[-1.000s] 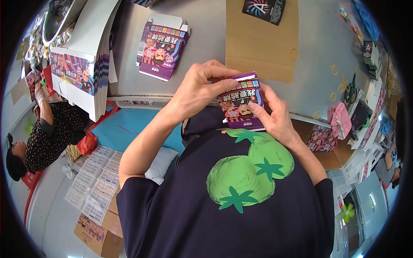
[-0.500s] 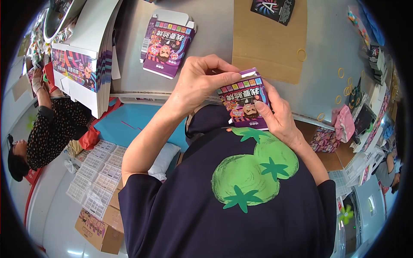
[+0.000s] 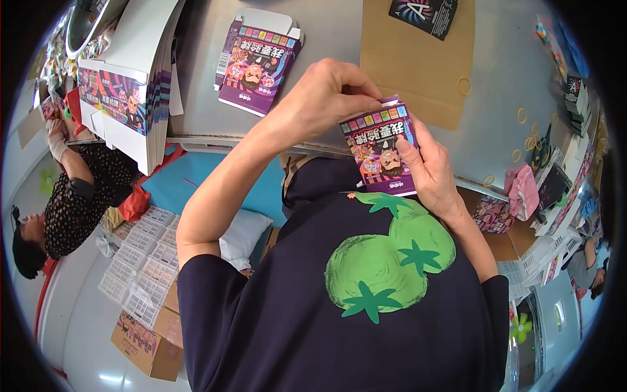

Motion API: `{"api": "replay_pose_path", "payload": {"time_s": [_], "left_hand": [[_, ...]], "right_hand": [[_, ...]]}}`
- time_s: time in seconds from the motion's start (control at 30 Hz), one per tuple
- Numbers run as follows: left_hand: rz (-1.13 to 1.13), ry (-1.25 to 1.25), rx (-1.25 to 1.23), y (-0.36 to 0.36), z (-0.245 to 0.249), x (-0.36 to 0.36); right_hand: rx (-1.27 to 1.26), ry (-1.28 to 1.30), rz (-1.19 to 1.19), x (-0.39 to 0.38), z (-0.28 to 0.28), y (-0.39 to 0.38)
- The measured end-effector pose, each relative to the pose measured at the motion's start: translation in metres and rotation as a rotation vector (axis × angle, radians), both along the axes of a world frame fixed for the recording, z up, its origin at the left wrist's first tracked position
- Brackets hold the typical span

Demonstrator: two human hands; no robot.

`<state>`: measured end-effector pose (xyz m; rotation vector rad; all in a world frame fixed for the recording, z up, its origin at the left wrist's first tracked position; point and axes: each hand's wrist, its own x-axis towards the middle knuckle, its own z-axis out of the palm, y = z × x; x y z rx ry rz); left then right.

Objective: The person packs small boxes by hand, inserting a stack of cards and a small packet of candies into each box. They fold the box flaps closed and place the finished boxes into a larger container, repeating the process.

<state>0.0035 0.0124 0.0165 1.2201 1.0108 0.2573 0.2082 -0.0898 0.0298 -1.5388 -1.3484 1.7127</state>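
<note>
findings: the right hand [image 3: 428, 163] grasps a purple, flat rectangular cardboard box with a printed figure [image 3: 379, 147], thumb across the front, the other fingers mostly hidden behind it. the box is tilted, in front of the torso by the near table edge. the left hand [image 3: 320, 98] has its thumb and fingertips drawn together at the box's upper end, beside a narrow purple-and-white card flap [image 3: 390, 100]. whether they pinch that flap or merely press on it cannot be told.

hazards, as judged: the flap could crease or tear if the left fingertips push it at an angle to its fold. the front panel could dent beneath the right thumb if that grasp tightens, thin card offering little resistance. should the right hand slacken, the box could slip below it towards the lap, since no other support is visible.

a second purple printed cardboard box with a white end flap [image 3: 258, 68] lies on the grey metal table [image 3: 199, 98], beyond and left of the left hand's wrist. an outward swing of that forearm could knock it askew.
</note>
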Motion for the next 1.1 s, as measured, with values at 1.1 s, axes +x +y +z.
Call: {"api": "replay_pose_path", "payload": {"time_s": [1.1], "left_hand": [[0.244,-0.088,0.254,-0.011,0.018,-0.006]], "right_hand": [[-0.103,0.433,-0.326,-0.005,0.003,0.021]]}}
